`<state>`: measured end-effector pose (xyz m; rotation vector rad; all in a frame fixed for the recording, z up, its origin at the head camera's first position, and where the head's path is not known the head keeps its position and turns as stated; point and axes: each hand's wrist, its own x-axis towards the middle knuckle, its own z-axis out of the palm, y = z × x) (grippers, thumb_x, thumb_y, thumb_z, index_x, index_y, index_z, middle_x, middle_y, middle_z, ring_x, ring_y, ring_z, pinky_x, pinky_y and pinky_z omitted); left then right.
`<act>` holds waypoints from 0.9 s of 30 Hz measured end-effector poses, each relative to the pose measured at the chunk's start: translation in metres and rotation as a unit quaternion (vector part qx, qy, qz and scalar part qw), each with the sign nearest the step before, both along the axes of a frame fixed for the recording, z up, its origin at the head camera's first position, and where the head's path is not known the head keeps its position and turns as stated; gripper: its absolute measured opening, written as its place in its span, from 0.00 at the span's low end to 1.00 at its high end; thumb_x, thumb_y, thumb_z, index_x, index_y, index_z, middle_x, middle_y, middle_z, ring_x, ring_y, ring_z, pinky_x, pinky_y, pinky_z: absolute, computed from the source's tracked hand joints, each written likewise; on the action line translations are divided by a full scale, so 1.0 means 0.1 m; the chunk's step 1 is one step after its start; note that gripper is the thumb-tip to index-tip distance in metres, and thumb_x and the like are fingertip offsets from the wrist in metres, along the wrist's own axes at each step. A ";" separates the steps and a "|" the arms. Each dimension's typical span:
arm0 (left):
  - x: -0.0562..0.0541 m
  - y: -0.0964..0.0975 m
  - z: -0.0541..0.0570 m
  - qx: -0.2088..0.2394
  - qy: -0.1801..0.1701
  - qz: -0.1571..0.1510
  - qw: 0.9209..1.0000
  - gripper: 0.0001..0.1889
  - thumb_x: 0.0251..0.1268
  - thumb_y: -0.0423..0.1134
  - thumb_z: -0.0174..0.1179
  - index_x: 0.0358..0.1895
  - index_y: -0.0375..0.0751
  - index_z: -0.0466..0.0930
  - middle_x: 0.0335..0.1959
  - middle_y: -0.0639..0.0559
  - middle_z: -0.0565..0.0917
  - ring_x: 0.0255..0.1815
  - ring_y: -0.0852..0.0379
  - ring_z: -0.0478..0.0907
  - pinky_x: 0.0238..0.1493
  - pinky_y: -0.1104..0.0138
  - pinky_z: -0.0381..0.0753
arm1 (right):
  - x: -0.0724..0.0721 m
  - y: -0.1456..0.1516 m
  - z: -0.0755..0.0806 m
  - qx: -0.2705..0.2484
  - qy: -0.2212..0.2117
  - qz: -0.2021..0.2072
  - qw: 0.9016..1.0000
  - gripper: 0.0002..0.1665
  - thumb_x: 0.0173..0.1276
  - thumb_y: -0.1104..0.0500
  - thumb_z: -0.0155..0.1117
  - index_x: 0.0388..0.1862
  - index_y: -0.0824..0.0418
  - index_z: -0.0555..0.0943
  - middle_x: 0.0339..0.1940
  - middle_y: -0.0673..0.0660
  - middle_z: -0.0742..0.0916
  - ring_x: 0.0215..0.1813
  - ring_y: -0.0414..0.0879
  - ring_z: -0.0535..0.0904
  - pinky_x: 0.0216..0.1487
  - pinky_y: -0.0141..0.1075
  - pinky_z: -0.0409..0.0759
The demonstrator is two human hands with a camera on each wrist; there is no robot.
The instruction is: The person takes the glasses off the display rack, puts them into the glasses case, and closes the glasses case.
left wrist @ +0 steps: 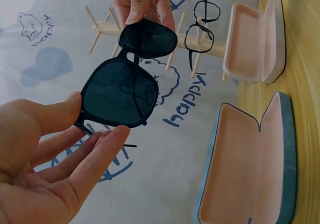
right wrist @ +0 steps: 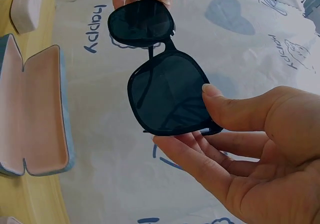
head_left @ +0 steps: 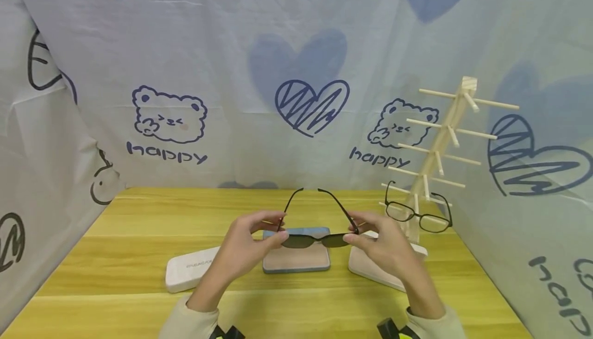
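Observation:
A pair of black sunglasses [head_left: 298, 241] with dark lenses is held up over the table, its temples unfolded and pointing away from me. My left hand [head_left: 247, 244] pinches the left end of the frame near the hinge, thumb at the lens edge. At the other end, my right hand [head_left: 386, 241] grips the frame the same way. Behind and below the sunglasses lies an open blue glasses case [left wrist: 287, 184] with a pink lining and nothing in it. An open white case [left wrist: 245, 44], also pink inside, sits partly hidden behind my right hand.
On the left of the wooden table [head_left: 116, 256] lies a closed white case [head_left: 190, 272]. At the right rises a wooden display stand [head_left: 437, 148] with several pegs, black-framed eyeglasses [head_left: 419, 216] hanging low on it. A printed curtain [head_left: 231, 123] encloses the back and sides.

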<state>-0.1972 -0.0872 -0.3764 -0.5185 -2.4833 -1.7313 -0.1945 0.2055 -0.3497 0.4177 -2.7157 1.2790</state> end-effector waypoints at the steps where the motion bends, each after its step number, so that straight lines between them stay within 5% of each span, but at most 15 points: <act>1: 0.00 -0.01 -0.01 0.001 -0.002 0.002 1.000 0.22 0.66 0.39 0.72 0.63 0.48 0.83 0.53 0.51 0.88 0.55 0.53 0.86 0.51 0.64 0.88 | 0.00 -0.01 -0.01 -0.001 0.000 0.001 1.000 0.28 0.67 0.62 0.74 0.65 0.68 0.81 0.47 0.60 0.90 0.48 0.48 0.86 0.43 0.35 0.85; 9: 0.00 -0.04 -0.02 -0.008 -0.001 0.023 1.000 0.25 0.66 0.41 0.71 0.66 0.48 0.81 0.55 0.52 0.89 0.62 0.50 0.84 0.69 0.45 0.79 | 0.00 -0.05 -0.09 -0.039 0.003 0.029 0.999 0.22 0.66 0.66 0.73 0.59 0.67 0.84 0.44 0.60 0.90 0.44 0.45 0.86 0.48 0.33 0.89; 18: 0.00 -0.03 -0.02 0.023 -0.030 0.018 0.999 0.24 0.67 0.37 0.70 0.67 0.43 0.81 0.60 0.45 0.86 0.61 0.47 0.83 0.52 0.67 0.88 | 0.01 -0.09 -0.10 -0.055 -0.002 0.014 0.998 0.18 0.66 0.67 0.74 0.55 0.67 0.86 0.44 0.61 0.91 0.45 0.47 0.88 0.48 0.33 0.89; 27: -0.02 -0.03 -0.03 0.014 -0.027 0.023 0.999 0.23 0.68 0.35 0.69 0.65 0.40 0.82 0.63 0.43 0.84 0.62 0.46 0.83 0.54 0.68 0.88 | -0.01 -0.10 -0.12 -0.034 0.010 0.019 0.999 0.13 0.67 0.66 0.72 0.51 0.63 0.89 0.43 0.59 0.92 0.44 0.47 0.88 0.47 0.34 0.89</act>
